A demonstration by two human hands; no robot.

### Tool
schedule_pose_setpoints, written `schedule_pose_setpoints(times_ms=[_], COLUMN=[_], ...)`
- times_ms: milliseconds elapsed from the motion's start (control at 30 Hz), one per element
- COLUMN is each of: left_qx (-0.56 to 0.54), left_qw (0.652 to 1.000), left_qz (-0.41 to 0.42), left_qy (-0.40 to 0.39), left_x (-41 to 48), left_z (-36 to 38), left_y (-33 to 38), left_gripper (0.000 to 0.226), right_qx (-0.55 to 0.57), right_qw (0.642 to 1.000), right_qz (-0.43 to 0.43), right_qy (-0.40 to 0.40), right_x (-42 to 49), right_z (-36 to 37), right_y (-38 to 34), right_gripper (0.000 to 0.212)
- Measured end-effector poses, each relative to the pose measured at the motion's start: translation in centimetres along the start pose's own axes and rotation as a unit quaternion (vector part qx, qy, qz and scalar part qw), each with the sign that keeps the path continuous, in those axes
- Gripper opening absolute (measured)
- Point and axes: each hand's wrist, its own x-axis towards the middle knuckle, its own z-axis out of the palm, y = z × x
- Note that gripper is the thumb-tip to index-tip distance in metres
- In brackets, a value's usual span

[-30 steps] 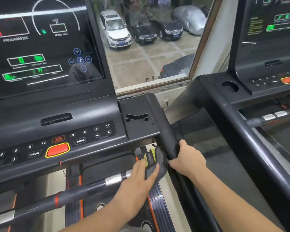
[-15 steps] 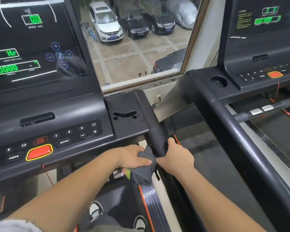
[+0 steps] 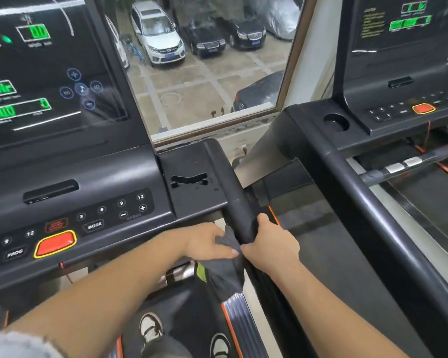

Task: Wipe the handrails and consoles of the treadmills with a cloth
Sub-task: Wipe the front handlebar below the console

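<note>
Left hand (image 3: pixel 207 244) pinches cloth (image 3: pixel 225 275) at the handrail (image 3: pixel 239 210); right hand (image 3: pixel 272 244) grasps the handrail beside it. Risk: cloth (mostly dangling) slips from the pinch, or left forearm (image 3: pixel 114 285) bumps console keys (image 3: pixel 119 208).

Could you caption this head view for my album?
Left hand pinches a dark grey cloth while right hand grips the black treadmill handrail beside the black console.

Room lies open right of the handrail (image 3: pixel 237 205), up to the neighbouring rail (image 3: pixel 373 210); the console (image 3: pixel 88 171) blocks the left.
</note>
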Motion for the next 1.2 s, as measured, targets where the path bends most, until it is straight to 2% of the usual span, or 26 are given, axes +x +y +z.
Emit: schedule_pose_setpoints(times_ms=[67,167,233,267,300,367,433,500,567,633,667,733,800,833,900,967,1100,1200], left_qx=[-0.084,-0.068,0.05,0.167,0.272,0.35,0.358,0.321,0.22,0.037,-0.041,-0.102,-0.048,0.013,0.11,0.132,0.173,0.184], left_qw=[0.994,0.995,0.998,0.98,0.946,0.911,0.907,0.927,0.963,0.999,0.999,0.993,0.999,0.998,0.972,0.943,0.913,0.898], left_qz=[-0.032,-0.028,-0.02,-0.033,-0.035,-0.075,-0.086,-0.068,-0.015,0.009,0.007,0.0,0.006,0.004,-0.018,-0.018,0.014,-0.039], left_qy=[-0.068,-0.062,0.019,0.104,0.173,0.205,0.203,0.181,0.154,0.018,-0.032,-0.056,-0.007,0.053,0.206,0.306,0.369,0.398], left_x=[0.4,0.0,-0.3,-0.5,-0.6,-0.8,-0.2,0.3,0.4,0.1,0.1,0.0,-0.4,-0.7,-1.9,-3.1,-5.5,-9.5], left_z=[-1.2,-1.3,1.4,3.7,6.3,8.9,9.1,7.5,4.6,1.9,0.8,-0.1,0.9,2.3,5.8,8.9,10.5,10.7], left_y=[-0.3,0.6,0.6,0.8,1.2,2.6,3.2,2.9,1.9,1.0,0.8,0.8,1.1,1.2,0.6,-0.1,-3.3,-7.3], left_gripper=[0.037,0.04,0.047,0.05,0.05,0.047,0.048,0.049,0.051,0.04,0.037,0.034,0.04,0.044,0.056,0.055,0.051,0.048], right_qx=[-0.002,0.0,0.001,0.007,0.013,0.021,0.021,0.013,0.001,-0.007,-0.01,-0.015,-0.006,0.0,0.002,-0.004,-0.039,-0.101], right_qw=[1.0,1.0,1.0,1.0,1.0,1.0,1.0,1.0,1.0,1.0,1.0,1.0,1.0,0.999,0.999,0.999,0.999,0.994], right_qz=[-0.004,-0.008,-0.008,-0.008,-0.008,-0.008,-0.003,0.002,0.009,0.019,0.023,0.025,0.028,0.031,0.036,0.04,0.035,-0.009], right_qy=[-0.003,0.003,0.006,0.011,0.015,0.019,0.017,0.014,0.013,0.01,0.007,0.002,0.003,0.006,0.01,0.01,0.011,0.036], right_x=[-0.1,-0.2,-0.3,-0.3,-0.2,-0.1,0.0,0.0,0.0,-0.2,-0.4,-0.6,-0.5,-0.5,-0.6,-0.6,-1.5,-3.1], right_z=[-0.1,-0.1,0.1,0.3,0.4,0.4,0.3,0.2,0.0,-0.1,-0.2,-0.3,-0.5,-0.5,-0.7,-0.6,0.5,2.5], right_y=[0.0,0.1,0.2,0.3,0.3,0.2,0.2,0.0,-0.2,-0.5,-0.6,-0.8,-0.9,-1.0,-1.3,-1.4,-1.8,-1.6], right_gripper=[0.04,0.039,0.039,0.039,0.038,0.038,0.038,0.038,0.037,0.038,0.039,0.041,0.04,0.039,0.038,0.04,0.042,0.066])
